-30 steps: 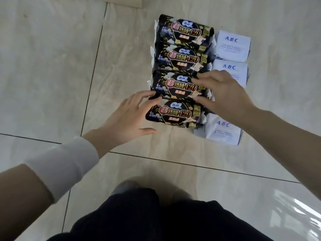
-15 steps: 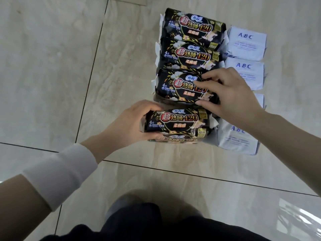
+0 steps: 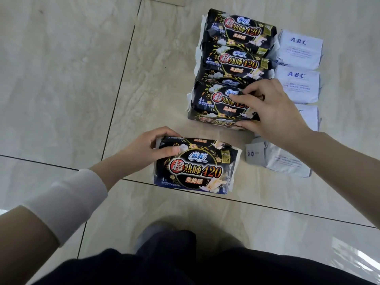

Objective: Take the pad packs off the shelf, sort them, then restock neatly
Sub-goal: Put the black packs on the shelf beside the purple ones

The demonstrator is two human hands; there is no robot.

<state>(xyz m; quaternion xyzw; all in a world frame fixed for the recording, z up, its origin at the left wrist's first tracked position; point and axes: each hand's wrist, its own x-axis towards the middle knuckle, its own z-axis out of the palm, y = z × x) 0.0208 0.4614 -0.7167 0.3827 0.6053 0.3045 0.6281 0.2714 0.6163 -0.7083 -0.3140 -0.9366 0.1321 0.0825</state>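
Note:
A row of black pad packs (image 3: 238, 64) lies on the tiled floor, each printed with "420". Beside them on the right is a column of white ABC packs (image 3: 301, 50). My left hand (image 3: 148, 149) grips the left end of one black pack (image 3: 196, 171), held apart from the row, nearer to me. My right hand (image 3: 269, 109) rests on the nearest black pack of the row (image 3: 211, 101), fingers over its top and thumb at its near edge. It also covers part of a white pack behind it.
Another white pack (image 3: 281, 159) lies tilted near my right wrist. The floor is glossy beige tile (image 3: 61, 79) with dark grout lines. My dark trousers and a shoe (image 3: 156, 233) fill the bottom of the view. No shelf is in view.
My left hand closed on the nearest black pack and pulled it out of the row toward me and to the left. My right hand stayed on the pack behind it.

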